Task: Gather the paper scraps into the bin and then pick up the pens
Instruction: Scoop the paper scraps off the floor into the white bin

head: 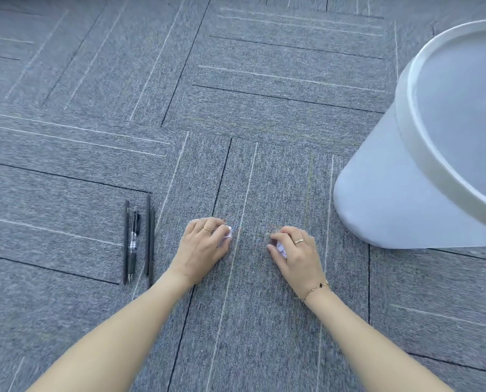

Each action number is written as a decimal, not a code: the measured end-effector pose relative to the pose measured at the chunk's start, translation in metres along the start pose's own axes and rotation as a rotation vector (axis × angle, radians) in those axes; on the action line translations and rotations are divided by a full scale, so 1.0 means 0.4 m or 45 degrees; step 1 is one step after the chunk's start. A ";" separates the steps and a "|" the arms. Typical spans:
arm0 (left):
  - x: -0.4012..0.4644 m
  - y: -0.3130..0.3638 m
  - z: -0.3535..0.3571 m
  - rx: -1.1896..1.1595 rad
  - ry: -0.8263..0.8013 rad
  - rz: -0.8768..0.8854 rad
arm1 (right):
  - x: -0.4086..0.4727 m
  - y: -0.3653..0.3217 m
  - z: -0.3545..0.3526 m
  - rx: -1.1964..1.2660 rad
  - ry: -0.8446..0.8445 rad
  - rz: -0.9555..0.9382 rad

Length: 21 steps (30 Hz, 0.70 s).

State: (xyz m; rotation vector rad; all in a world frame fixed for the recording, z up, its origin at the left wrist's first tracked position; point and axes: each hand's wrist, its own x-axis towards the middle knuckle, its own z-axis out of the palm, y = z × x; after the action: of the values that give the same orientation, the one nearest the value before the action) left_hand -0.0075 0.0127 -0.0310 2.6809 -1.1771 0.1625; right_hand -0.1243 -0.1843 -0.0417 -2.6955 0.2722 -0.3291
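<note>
Both hands rest low on the grey carpet, side by side. My left hand (205, 244) is closed over a white paper scrap (227, 233) that peeks out by its fingers. My right hand (295, 248) is closed on another white paper scrap (282, 247), mostly hidden under the fingers. Several black pens (138, 240) lie parallel on the carpet just left of my left hand. The white bin (405, 171) stands at the right, its round rim (414, 154) facing the camera; the part of its inside I can see holds nothing.
Grey carpet tiles (236, 94) with thin light and dark lines cover the whole floor. No loose scraps are visible on the carpet around the hands.
</note>
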 end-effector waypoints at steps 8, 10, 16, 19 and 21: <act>-0.026 -0.007 -0.043 0.040 -0.098 -0.274 | -0.060 0.019 -0.074 -0.221 -0.076 0.218; -0.031 -0.009 -0.050 0.043 -0.146 -0.389 | -0.062 0.022 -0.090 -0.239 -0.063 0.225; -0.017 0.013 -0.039 0.050 -0.295 -0.310 | -0.069 0.020 -0.080 -0.436 -0.118 0.086; 0.009 0.023 -0.027 0.121 -0.316 -0.286 | -0.048 0.020 -0.061 -0.469 -0.090 0.020; 0.022 0.016 -0.017 0.121 -0.320 -0.277 | -0.021 0.024 -0.048 -0.513 -0.047 -0.011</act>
State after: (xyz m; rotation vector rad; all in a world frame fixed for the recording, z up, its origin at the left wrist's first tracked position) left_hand -0.0063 0.0037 -0.0217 2.9569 -0.9493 -0.1615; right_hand -0.1388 -0.1982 -0.0302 -3.0954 0.3476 -0.2479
